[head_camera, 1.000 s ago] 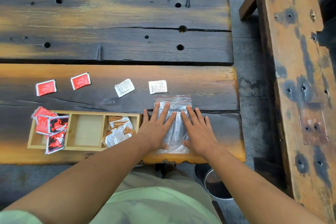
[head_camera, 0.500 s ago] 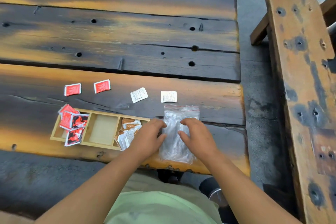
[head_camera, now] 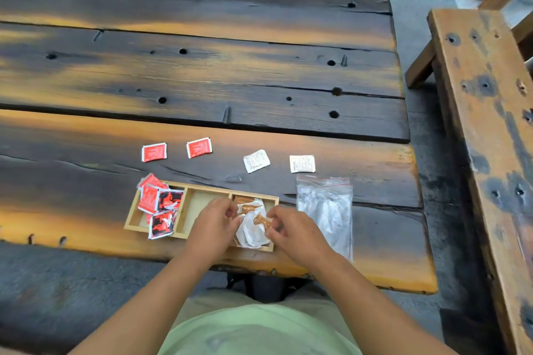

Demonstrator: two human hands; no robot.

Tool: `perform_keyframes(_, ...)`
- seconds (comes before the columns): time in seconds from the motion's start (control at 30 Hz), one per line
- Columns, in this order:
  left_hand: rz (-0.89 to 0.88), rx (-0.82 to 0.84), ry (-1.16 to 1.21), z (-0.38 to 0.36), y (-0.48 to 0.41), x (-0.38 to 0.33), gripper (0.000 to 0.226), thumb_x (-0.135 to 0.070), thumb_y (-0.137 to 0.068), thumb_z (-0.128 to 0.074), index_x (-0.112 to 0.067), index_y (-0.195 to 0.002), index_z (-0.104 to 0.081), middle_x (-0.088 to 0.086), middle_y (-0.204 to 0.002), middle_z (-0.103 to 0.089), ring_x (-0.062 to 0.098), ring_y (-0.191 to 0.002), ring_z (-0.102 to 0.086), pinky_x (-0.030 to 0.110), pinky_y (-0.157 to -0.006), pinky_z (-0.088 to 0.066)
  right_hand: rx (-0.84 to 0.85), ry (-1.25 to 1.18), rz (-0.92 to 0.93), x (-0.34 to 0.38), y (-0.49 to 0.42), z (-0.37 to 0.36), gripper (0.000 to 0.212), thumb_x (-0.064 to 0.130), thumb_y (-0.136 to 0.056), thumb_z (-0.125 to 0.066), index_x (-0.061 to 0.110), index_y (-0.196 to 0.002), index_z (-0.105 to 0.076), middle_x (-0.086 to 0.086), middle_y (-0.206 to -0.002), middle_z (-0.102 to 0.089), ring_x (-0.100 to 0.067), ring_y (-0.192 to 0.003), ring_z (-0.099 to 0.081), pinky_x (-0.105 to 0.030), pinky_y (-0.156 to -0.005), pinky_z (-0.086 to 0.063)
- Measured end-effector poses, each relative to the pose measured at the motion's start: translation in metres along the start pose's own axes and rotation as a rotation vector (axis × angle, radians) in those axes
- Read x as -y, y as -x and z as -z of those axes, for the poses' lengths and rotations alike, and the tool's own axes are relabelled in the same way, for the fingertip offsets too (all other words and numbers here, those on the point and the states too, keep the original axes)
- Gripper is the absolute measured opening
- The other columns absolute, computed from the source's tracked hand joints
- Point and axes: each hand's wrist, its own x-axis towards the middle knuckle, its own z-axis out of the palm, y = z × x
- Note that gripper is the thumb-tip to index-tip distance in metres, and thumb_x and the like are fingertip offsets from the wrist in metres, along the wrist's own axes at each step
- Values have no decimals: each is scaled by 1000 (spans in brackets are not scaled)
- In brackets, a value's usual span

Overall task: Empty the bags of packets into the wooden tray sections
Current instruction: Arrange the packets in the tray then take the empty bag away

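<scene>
The wooden tray (head_camera: 199, 204) has three sections and lies near the table's front edge. Its left section holds several red packets (head_camera: 157, 202), and some hang over its rim. The middle section is bare. White and orange packets (head_camera: 252, 228) fill the right section. My left hand (head_camera: 215, 223) and my right hand (head_camera: 291, 232) are both over that right section, fingers curled. Each pinches at an orange packet in the pile. An empty clear zip bag (head_camera: 326, 210) lies flat just right of the tray, free of both hands.
Two red packets (head_camera: 154, 152) (head_camera: 199, 147) and two white packets (head_camera: 256, 161) (head_camera: 302, 164) lie loose on the plank table (head_camera: 259, 81) behind the tray. A wooden bench (head_camera: 484, 124) runs along the right side, across a gap of grey floor.
Both hands have left the clear bag, which they pressed flat a second ago, and moved left onto the tray's right section. The view has tilted upward.
</scene>
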Motion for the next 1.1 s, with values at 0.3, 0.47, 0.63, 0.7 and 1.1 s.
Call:
perform_keyframes(0.3, 115, 109, 90, -5, 8, 22, 26, -25, -89, -68, -26, -112, -56, -7, -101, -48, 6, -73, -57, 26, -70, -41, 101, 177, -45, 19, 4, -37, 59, 45, -84, -69, 28, -135, -45, 6, -125, -50, -18, -108, -59, -38, -87, -52)
perform_keyframes(0.47, 156, 202, 197, -6, 3, 26, 26, -21, -89, -68, -25, -112, -58, -5, -83, -60, 11, -77, -58, 24, -64, -41, 54, 251, -60, 26, 9, -54, 65, 47, -86, -68, 26, -139, -37, 5, -131, -43, -22, -106, -59, -37, -82, -52)
perform_keyframes(0.63, 173, 251, 312, -9, -3, 23, 22, -24, -91, -66, -27, -113, -61, -6, -82, -60, 9, -75, -60, 25, -67, -47, 1, 299, -90, 32, 5, -60, 56, 43, -89, -66, 21, -133, -39, 2, -125, -46, -22, -101, -59, -29, -70, -42)
perform_keyframes(0.7, 158, 279, 310, -8, -4, 22, 21, -28, -93, -63, -28, -114, -62, -5, -87, -64, 11, -79, -62, 26, -70, -50, -21, 283, -115, 33, 2, -62, 48, 40, -91, -64, 21, -129, -41, 1, -121, -48, -22, -95, -60, -31, -67, -44)
perform_keyframes(1.1, 73, 362, 374, -4, -3, 21, 29, -27, -102, -44, -30, -121, -65, -5, -112, -67, 12, -103, -62, 41, -93, -54, -165, 70, -153, 32, -1, -62, 6, 27, -94, -59, 28, -98, -63, 7, -89, -62, -16, -81, -60, -36, -69, -52)
